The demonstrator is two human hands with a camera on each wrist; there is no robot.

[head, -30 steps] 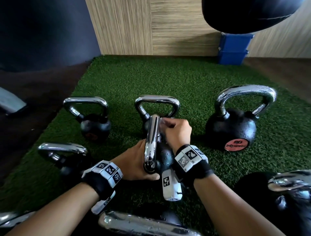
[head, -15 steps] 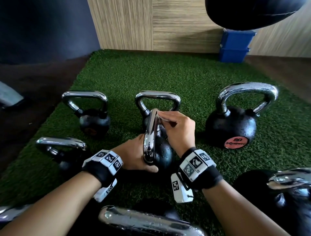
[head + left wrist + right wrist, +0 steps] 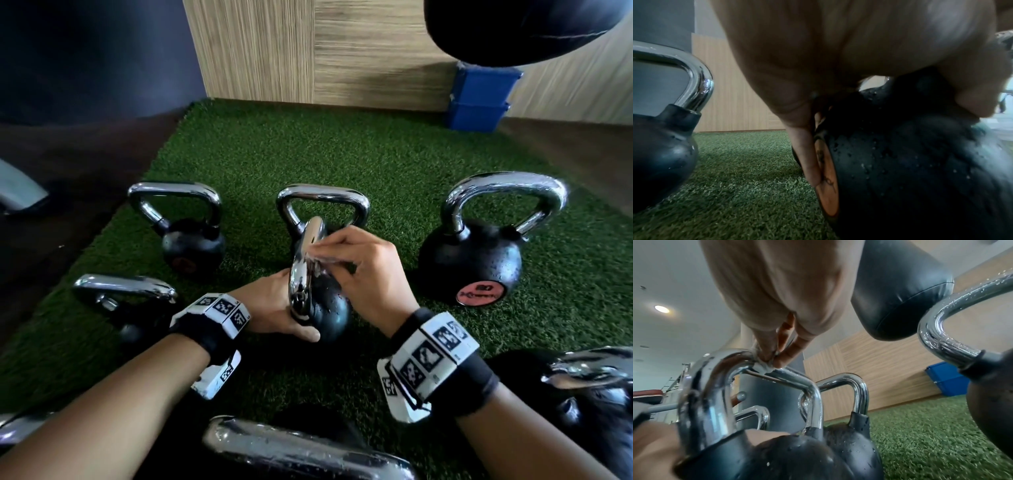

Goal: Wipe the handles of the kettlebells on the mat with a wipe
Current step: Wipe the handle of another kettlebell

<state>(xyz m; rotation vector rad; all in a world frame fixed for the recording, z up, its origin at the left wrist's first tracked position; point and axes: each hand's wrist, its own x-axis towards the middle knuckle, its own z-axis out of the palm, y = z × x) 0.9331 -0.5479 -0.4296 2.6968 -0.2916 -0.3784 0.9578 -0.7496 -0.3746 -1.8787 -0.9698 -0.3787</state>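
Left hand [image 3: 274,308]: at 9 o'clock of the kettlebell [image 3: 325,308], my grip wraps its black ball, thumb over the near side.
Kettlebell: centre of the green mat [image 3: 308,154], handle [image 3: 305,267] edge-on to me.
Wipe [image 3: 320,260]: bunched against the handle's upper bend.
Right hand [image 3: 370,270]: at 3 o'clock, my grip pinches the wipe.

Over the last second the right hand [image 3: 368,274] has slid the wipe [image 3: 317,255] up the chrome handle [image 3: 306,263], from beside the ball to the top bend. Its fingertips [image 3: 774,360] now pinch the wipe against that bend, and the wrist has dropped lower.
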